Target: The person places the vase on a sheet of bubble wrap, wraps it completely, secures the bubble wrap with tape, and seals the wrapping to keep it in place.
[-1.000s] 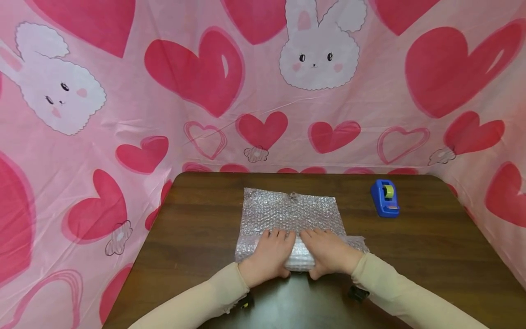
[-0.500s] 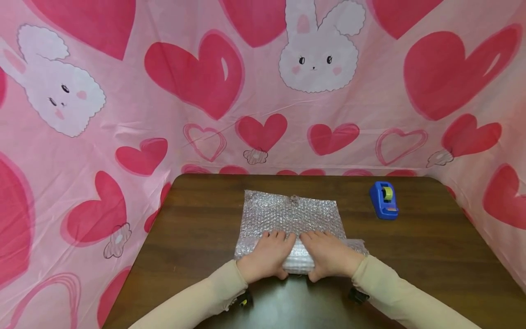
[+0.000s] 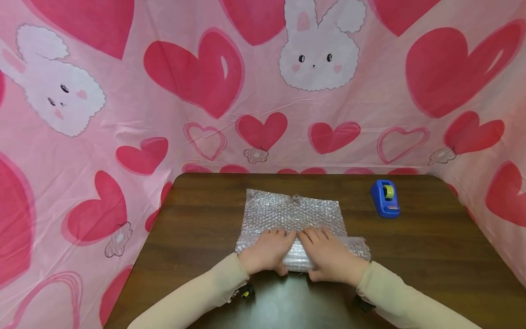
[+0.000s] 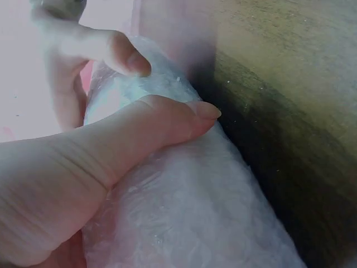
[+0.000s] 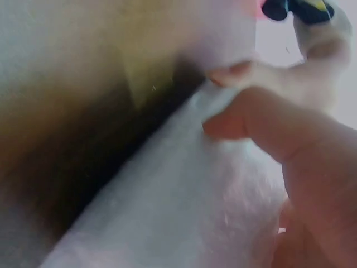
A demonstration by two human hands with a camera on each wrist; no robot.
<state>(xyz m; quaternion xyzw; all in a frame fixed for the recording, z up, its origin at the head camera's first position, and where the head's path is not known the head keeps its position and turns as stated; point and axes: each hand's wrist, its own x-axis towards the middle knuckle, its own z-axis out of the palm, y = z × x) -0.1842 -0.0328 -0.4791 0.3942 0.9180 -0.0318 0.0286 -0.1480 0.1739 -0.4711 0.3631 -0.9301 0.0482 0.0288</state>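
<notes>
A sheet of bubble wrap [image 3: 291, 212] lies on the table, its far part flat and its near part rolled into a thick bundle [image 3: 297, 259]. My left hand [image 3: 268, 251] holds the left half of this roll, fingers over the top and thumb along the near side. On the right half, my right hand [image 3: 332, 257] grips it the same way, close beside the left. The left wrist view shows the left thumb [image 4: 162, 120] pressed against the wrap. In the blurred right wrist view, the right thumb [image 5: 245, 120] does likewise. Whatever the roll may contain is hidden.
A blue tape dispenser [image 3: 385, 199] with yellow tape stands at the back right of the dark wooden table [image 3: 197, 214]. Pink cloth [image 3: 263, 91] printed with hearts and rabbits hangs behind and along both sides.
My right hand and wrist have shifted slightly, the wrist moving a little right and toward me. The left hand keeps nearly the same place, and the roll has barely moved.
</notes>
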